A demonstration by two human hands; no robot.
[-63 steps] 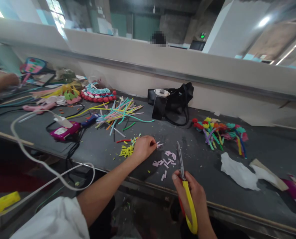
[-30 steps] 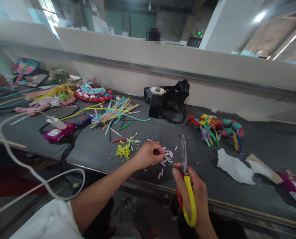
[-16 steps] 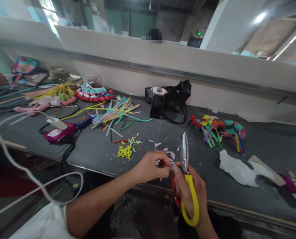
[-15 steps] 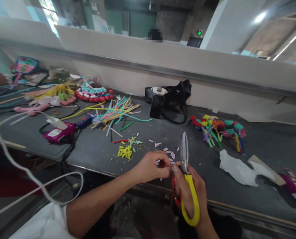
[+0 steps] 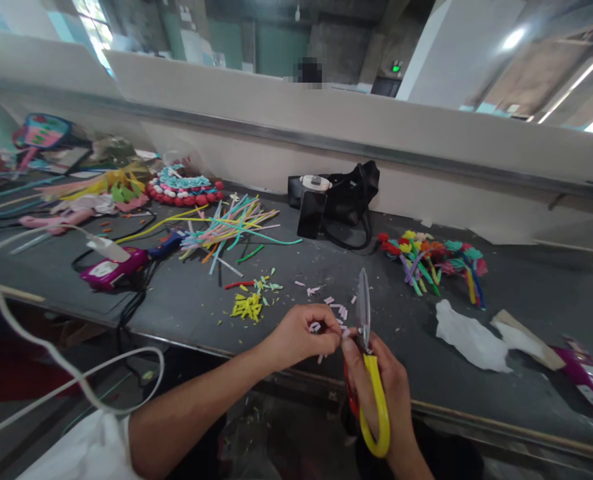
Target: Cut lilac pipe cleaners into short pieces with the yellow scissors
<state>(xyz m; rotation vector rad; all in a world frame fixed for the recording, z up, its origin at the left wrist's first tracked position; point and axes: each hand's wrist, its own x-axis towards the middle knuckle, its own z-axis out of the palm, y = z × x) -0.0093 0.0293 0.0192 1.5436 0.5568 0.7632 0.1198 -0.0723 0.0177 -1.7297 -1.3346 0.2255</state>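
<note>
My right hand (image 5: pixel 384 380) is wrapped around a pair of scissors (image 5: pixel 375 393) with one yellow and one red handle. Their blades point up and away, close together. Just to the left, my left hand (image 5: pixel 301 337) is closed in a pinch, its fingertips almost meeting my right thumb. What sits in the pinch is too small to make out. Short lilac pieces (image 5: pixel 343 311) lie scattered just beyond both hands. Left of them on the dark table (image 5: pixel 286 270) are a pile of yellow cut pieces (image 5: pixel 246 307) and some pale green bits (image 5: pixel 271 285).
Long colored strips (image 5: pixel 236 223) lie in a heap behind the cut pieces. A phone (image 5: pixel 311 215) leans by a black bag (image 5: pixel 356 200). Fabric-like flowers (image 5: pixel 426 257) and white paper (image 5: pixel 469 337) are on the right. A purple glue gun (image 5: pixel 114 267) with cables lies left.
The scissors have turned slightly, so their blades show more edge-on. My two hands have come a little closer together at the fingertips. The whole view has shifted slightly.
</note>
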